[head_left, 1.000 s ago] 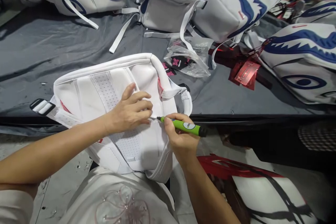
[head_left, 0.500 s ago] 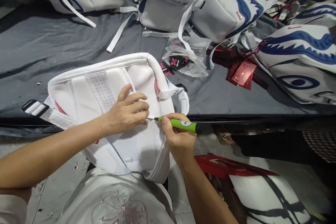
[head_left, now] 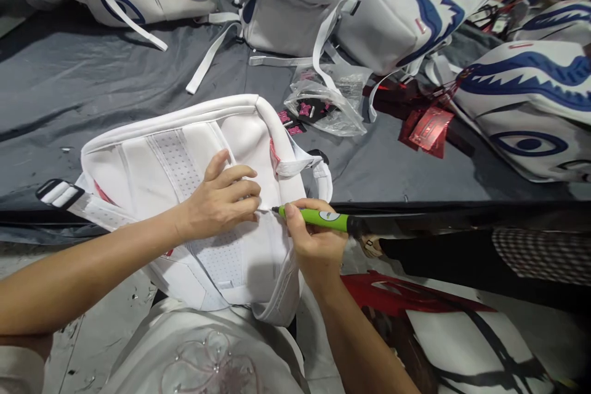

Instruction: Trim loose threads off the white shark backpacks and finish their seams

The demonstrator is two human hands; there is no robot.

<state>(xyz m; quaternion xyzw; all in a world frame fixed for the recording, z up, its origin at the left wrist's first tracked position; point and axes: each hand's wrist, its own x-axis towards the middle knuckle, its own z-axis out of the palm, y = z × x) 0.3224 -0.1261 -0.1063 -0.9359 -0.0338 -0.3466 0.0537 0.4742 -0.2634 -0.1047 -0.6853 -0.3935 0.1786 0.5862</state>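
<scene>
A white backpack [head_left: 138, 166] lies tilted against the table's front edge and over my lap, its padded back panel facing up. My left hand [head_left: 226, 197] rests on that panel, palm down, with fingers spread. In my right hand [head_left: 316, 240] is a green marker pen [head_left: 318, 217], its dark tip pointing left at the panel close to my left fingertips. Whether the tip touches the fabric, I cannot tell. One strap with a black buckle [head_left: 60, 194] sticks out at the left, and a looped strap [head_left: 322, 178] curls at the right.
A dark cloth-covered table [head_left: 207, 61] bears white and blue backpacks [head_left: 521, 117], a clear plastic bag [head_left: 341, 111] with pink-and-black pieces, and red tags [head_left: 431, 129]. Below right, a red and white bag [head_left: 452, 332] sits near a person's dark-clothed leg [head_left: 438, 255].
My hands, the marker and the backpack hold nearly the same place. The other person's leg and checked garment at the right have shifted left.
</scene>
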